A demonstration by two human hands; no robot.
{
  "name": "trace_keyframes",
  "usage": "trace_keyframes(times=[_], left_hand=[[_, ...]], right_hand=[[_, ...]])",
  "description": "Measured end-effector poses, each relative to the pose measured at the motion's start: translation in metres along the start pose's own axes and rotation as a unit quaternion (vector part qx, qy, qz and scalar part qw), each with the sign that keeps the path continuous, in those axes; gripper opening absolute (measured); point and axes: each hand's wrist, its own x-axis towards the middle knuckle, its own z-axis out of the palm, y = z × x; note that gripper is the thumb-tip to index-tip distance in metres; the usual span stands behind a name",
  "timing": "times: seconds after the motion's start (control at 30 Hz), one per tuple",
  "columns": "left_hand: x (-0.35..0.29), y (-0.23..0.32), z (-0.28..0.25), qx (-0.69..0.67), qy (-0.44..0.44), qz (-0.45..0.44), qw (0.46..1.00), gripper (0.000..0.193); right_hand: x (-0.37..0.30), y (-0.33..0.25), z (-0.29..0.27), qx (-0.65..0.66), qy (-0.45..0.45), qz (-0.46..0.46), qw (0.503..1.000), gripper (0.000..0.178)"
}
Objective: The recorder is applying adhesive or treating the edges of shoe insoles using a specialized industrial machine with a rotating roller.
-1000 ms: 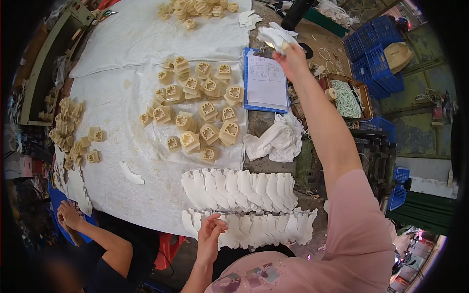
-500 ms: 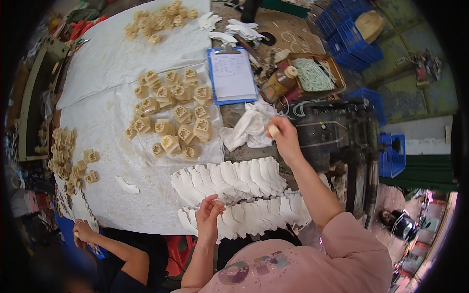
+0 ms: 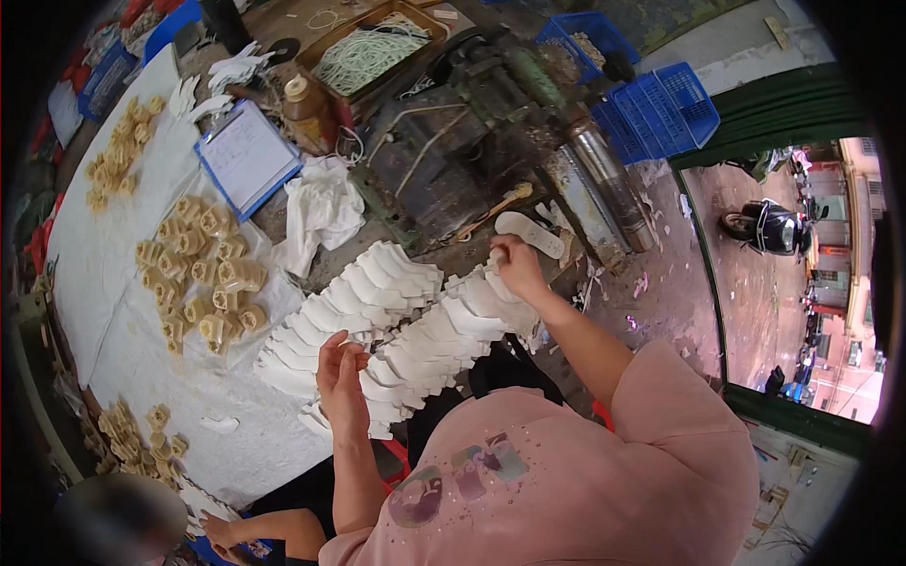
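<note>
My right hand [image 3: 517, 269] is closed in a pinch at the far right end of a row of overlapping white curved pieces [image 3: 425, 344]. A small pale beige piece [image 3: 496, 256] shows at its fingertips, its kind unclear. My left hand [image 3: 343, 377] hovers by the left part of that row, fingers loosely bent and apart, with nothing seen in it. Behind lies a second row of the same white pieces [image 3: 344, 297]. Just beyond my right hand is a white sole-shaped piece [image 3: 528, 231].
Cream-coloured blocks [image 3: 212, 274] stand in groups on the white sheet [image 3: 104, 311]. Past them are a clipboard [image 3: 247, 156], a white cloth [image 3: 323, 208], a brown bottle [image 3: 307, 113] and a tray of cord [image 3: 373, 57]. A dark machine [image 3: 444, 151] stands behind; a co-worker's hand [image 3: 222, 533] works at lower left.
The view has swung to the right. My right hand has come from beside the white cloth down to the right end of the near row. My left hand stays near that row, still loosely bent.
</note>
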Motion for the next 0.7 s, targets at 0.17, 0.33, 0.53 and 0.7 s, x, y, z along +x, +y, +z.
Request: trace_keyframes(times=[0.17,0.33,0.53,0.7], left_hand=[[-0.005,-0.001,0.036,0.036,-0.022,0.008,0.999,0.025],[-0.019,-0.006,0.087,0.098,-0.056,-0.009,0.994,0.024],[-0.025,-0.021,0.12,0.135,-0.103,-0.017,0.985,0.023],[-0.002,-0.03,0.148,0.32,-0.119,0.089,0.936,0.032]], right_hand=[[0.033,-0.002,0.021,0.448,0.003,0.283,0.848,0.01],[0.051,0.007,0.038,0.559,0.003,0.377,0.738,0.006],[0.044,0.021,0.009,0.592,-0.09,0.337,0.726,0.01],[0.014,0.014,-0.013,0.609,-0.11,0.273,0.737,0.013]])
